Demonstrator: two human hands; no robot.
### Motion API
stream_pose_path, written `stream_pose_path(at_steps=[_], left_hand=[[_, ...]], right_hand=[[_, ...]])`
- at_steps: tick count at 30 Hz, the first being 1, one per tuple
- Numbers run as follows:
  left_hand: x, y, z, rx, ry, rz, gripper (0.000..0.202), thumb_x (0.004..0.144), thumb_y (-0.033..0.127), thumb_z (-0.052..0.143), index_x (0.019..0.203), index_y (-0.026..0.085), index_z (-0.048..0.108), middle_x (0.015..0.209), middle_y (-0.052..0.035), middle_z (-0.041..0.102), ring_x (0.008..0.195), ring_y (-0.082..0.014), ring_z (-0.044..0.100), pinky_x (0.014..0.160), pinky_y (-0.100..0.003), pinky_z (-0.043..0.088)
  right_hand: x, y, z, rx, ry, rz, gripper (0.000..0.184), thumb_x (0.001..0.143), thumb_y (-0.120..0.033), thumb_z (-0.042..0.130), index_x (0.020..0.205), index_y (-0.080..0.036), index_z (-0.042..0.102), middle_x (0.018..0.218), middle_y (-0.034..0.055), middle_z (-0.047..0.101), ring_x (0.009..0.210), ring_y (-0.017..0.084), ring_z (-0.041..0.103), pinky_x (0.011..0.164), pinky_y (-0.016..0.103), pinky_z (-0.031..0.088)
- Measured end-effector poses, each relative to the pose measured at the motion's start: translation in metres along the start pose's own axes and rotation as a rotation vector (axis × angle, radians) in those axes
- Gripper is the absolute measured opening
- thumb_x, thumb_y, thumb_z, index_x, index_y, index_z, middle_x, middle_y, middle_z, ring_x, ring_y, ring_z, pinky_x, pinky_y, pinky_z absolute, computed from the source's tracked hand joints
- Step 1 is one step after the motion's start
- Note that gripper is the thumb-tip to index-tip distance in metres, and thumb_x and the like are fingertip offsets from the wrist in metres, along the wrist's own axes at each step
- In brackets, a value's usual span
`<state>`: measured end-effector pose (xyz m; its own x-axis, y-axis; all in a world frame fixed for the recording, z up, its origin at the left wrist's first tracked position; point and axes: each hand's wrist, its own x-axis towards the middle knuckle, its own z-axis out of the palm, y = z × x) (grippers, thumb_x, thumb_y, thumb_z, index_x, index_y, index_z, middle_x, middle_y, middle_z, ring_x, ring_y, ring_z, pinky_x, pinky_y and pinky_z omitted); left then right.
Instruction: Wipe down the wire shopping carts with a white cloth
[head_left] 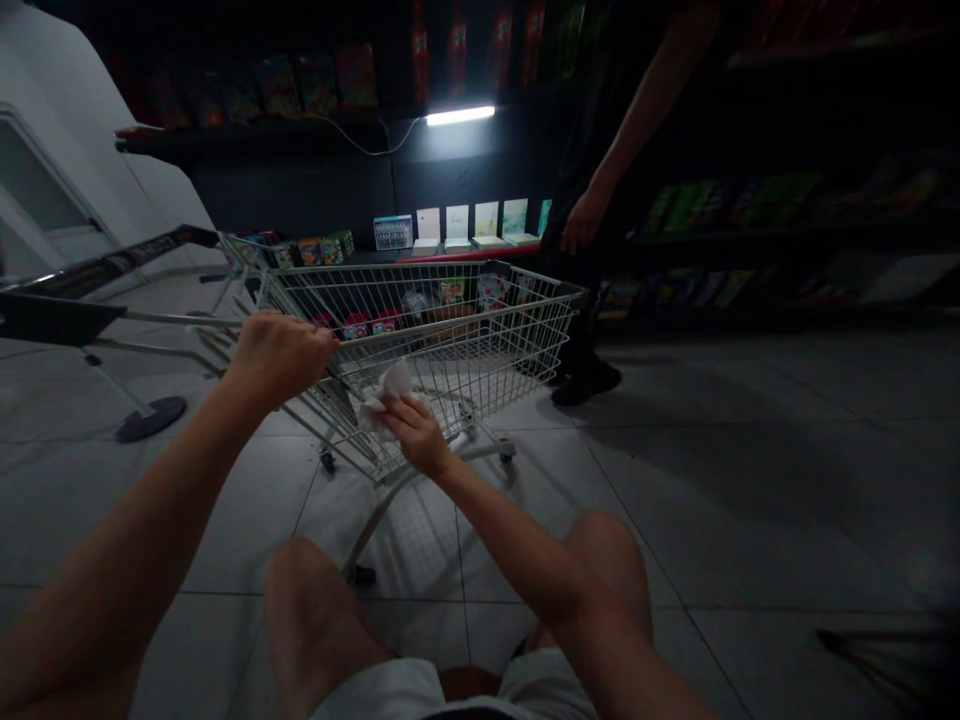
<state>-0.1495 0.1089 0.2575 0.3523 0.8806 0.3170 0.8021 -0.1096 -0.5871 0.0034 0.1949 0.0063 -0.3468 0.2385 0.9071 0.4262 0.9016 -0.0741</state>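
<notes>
My left hand is closed around the near top rail of a wire shopping cart. My right hand pinches a crumpled white tissue or cloth and presses it against the cart's wire side. Inside the basket lie several colourful packages and a cardboard box, partly hidden behind the wires. The cart stands on the tiled floor directly in front of my bare knees.
A person in dark clothes stands just beyond the cart on the right. Low shelves hold cards and boxes behind it. A dark metal rail and a round stand base are on the left. Grey floor tiles extend to the right.
</notes>
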Motion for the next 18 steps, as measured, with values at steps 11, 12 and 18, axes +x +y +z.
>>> stream_pose_path(at_steps=[11,12,18], left_hand=[[-0.018,-0.012,0.003,-0.002,0.002,-0.012,0.039,0.095,0.035,0.038,0.085,0.016,0.07,0.085,-0.0171,0.075,0.086,-0.0327,0.071,0.072,-0.04,0.041],[-0.02,-0.012,0.003,0.005,0.009,-0.013,0.039,0.096,0.035,0.038,0.085,0.016,0.07,0.086,-0.0171,0.075,0.086,-0.0329,0.071,0.072,-0.04,0.041],[-0.023,-0.016,0.005,0.032,-0.011,-0.019,0.043,0.095,0.044,0.04,0.086,0.016,0.071,0.084,-0.0153,0.075,0.085,-0.0337,0.071,0.07,-0.04,0.041]], right_hand=[[-0.055,0.018,0.016,0.045,-0.454,0.047,0.037,0.088,-0.005,0.054,0.116,-0.021,0.073,0.123,0.0073,0.07,0.119,0.02,0.062,0.107,0.04,0.052],[-0.066,0.019,0.009,0.049,-0.468,0.043,0.033,0.085,-0.005,0.056,0.108,-0.021,0.075,0.116,0.0061,0.073,0.111,0.02,0.066,0.101,0.038,0.056],[0.04,0.014,-0.065,0.109,-0.17,0.046,0.042,0.089,-0.009,0.046,0.119,-0.026,0.07,0.133,0.0017,0.064,0.125,0.019,0.057,0.113,0.043,0.045]])
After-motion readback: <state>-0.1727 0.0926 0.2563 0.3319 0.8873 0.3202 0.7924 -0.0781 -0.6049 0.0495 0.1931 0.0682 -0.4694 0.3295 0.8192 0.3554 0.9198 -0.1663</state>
